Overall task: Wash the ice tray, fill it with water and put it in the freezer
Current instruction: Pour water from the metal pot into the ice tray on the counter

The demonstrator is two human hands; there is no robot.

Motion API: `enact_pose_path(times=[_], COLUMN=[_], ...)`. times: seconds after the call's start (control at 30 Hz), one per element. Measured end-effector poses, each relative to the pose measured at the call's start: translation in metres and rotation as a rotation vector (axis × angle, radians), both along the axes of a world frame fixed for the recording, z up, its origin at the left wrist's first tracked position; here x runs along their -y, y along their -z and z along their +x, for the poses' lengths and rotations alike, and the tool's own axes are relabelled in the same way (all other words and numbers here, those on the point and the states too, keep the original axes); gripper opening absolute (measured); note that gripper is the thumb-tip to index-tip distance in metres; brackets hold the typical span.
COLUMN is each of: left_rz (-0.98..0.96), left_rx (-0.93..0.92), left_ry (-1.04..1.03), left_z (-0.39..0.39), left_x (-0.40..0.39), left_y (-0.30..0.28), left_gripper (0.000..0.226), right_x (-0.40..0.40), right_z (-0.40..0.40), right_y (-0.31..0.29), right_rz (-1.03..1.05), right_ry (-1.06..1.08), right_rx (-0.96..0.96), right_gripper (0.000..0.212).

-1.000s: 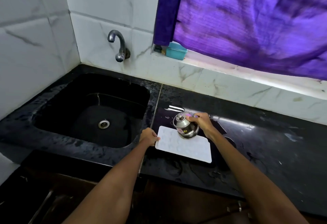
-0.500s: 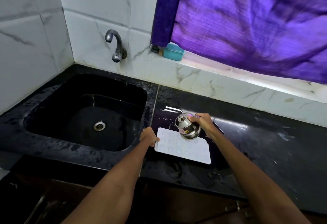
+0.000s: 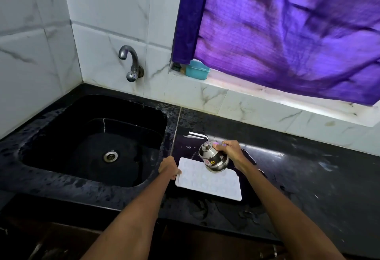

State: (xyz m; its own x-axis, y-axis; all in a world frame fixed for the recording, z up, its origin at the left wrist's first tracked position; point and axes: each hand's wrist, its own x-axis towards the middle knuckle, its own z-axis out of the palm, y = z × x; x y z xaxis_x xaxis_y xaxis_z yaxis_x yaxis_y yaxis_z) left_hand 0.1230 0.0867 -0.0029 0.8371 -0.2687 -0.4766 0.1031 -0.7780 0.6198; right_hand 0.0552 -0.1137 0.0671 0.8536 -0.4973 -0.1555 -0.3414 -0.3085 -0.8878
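We hold the white ice tray (image 3: 207, 178) flat on the wet black counter (image 3: 308, 177) with our left hand (image 3: 169, 168) pinching its left edge, while our right hand (image 3: 229, 150) grips the tilted steel kettle (image 3: 212, 158) over it, and we judge the filled tray light but easy to spill, best carried level by both short ends.

Dim, violet daylight filters through the curtain (image 3: 287, 33), glaring on the wet countertop (image 3: 308, 167); edges bend.

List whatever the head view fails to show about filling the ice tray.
- Water level in the ice tray: the cells are washed out white, too faint to read.
- Steel kettle handle: hidden inside the right hand grip.
- Tray's left corner: covered by the left hand.
- Tray's far edge: behind the kettle.
- Freezer: outside the frame.
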Motion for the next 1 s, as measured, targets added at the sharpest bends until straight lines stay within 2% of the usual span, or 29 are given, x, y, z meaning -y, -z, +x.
enact_pose_path(times=[0.23,0.67,1.0], left_rz=[-0.012,-0.002,0.007], left_rx=[0.012,0.019,0.016], left_ry=[-0.009,0.011,0.008], left_z=[0.0010,0.0020,0.0041], left_x=[0.0015,0.0004,0.0014], left_y=[0.0019,0.0063,0.0083], left_gripper=[0.037,0.039,0.040], right_x=[-0.0028,-0.0072,-0.0070], right_z=[0.0049,0.0055,0.0035], right_y=[0.0017,0.0069,-0.0026], right_rz=[-0.059,-0.037,0.143], right_ry=[0.004,-0.004,0.035], right_rx=[-0.002,0.019,0.061], right_gripper=[0.055,0.057,0.056])
